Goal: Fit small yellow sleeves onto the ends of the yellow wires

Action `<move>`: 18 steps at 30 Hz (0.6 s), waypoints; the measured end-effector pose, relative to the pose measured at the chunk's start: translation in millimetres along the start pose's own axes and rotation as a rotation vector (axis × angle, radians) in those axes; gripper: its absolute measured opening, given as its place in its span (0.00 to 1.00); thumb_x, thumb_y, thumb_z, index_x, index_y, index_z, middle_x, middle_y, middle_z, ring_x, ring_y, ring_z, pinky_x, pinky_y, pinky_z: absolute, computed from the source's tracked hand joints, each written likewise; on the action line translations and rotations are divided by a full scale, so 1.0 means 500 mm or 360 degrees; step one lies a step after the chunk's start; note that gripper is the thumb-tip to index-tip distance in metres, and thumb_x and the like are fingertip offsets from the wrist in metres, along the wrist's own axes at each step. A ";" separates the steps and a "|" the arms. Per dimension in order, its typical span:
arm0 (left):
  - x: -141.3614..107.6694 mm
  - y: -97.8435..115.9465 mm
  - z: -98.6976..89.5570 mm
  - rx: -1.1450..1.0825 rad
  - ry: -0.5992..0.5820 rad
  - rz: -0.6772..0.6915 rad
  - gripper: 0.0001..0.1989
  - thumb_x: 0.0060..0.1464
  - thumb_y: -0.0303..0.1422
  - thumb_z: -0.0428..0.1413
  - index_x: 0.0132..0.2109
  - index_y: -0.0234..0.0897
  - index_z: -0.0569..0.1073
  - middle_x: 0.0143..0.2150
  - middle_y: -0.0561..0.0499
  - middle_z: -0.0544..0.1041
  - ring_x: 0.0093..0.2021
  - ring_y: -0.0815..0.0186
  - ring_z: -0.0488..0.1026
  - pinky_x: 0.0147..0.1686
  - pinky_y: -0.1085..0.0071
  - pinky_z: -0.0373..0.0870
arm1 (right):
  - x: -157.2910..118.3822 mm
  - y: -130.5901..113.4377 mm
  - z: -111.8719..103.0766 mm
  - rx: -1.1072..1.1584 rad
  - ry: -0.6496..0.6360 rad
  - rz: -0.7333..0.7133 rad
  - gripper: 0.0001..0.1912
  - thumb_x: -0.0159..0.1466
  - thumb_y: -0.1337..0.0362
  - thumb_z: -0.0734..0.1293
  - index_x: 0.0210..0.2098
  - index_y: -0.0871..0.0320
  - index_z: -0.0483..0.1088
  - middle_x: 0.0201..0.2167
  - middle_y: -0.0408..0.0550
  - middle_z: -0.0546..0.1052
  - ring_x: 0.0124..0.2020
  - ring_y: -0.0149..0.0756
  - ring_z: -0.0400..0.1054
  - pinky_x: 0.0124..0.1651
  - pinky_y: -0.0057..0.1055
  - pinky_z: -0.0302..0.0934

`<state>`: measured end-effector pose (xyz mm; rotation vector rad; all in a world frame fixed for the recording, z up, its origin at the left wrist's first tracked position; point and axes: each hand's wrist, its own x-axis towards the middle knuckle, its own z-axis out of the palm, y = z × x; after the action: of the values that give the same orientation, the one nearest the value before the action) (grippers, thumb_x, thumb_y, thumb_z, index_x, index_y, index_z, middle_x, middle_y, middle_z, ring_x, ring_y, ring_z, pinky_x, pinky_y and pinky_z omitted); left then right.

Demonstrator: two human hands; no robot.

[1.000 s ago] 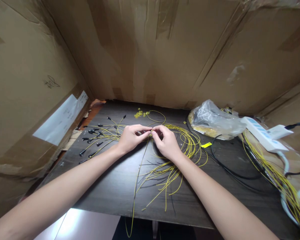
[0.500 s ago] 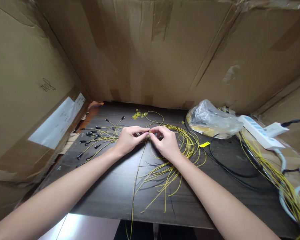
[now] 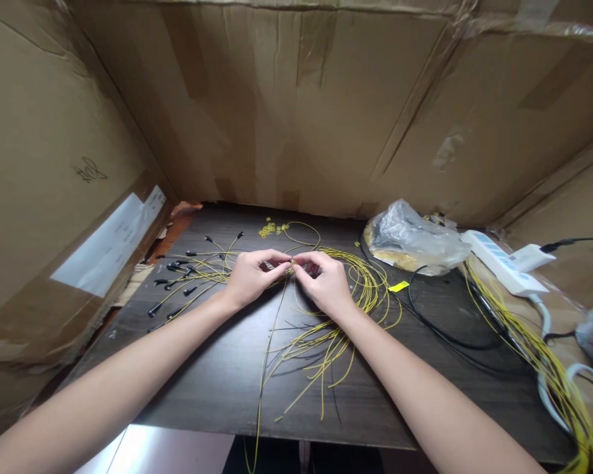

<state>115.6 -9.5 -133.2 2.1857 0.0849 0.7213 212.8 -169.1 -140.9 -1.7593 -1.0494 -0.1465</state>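
Over the middle of the table, my left hand and my right hand meet fingertip to fingertip, both closed in a pinch. A small yellowish piece shows between the fingertips, too small to make out fully. From beneath the left fingers a thin yellow wire hangs down past the table's front edge. Left of the hands, several yellow wires end in black connectors. The wires' coiled bundle lies right of and partly under my right hand. Behind the hands is a small pile of yellow pieces.
A clear plastic bag lies at the back right, beside a white power strip. Black cable and another yellow wire bundle run along the right. Cardboard walls enclose the dark table.
The view has shifted slightly, so things on the right appear a little further left. Both hands keep the same pinch, with only slight finger movement.
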 end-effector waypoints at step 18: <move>-0.002 0.003 0.000 -0.0024 -0.0061 -0.0020 0.08 0.59 0.35 0.61 0.42 0.38 0.82 0.36 0.51 0.84 0.31 0.68 0.79 0.33 0.74 0.76 | -0.001 -0.002 0.000 -0.0035 0.0000 -0.0100 0.04 0.64 0.66 0.68 0.37 0.56 0.77 0.34 0.46 0.80 0.32 0.37 0.70 0.39 0.35 0.64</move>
<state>114.5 -10.8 -132.6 2.1817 0.0727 0.6706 212.0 -169.5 -140.6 -1.7470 -1.1074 -0.1978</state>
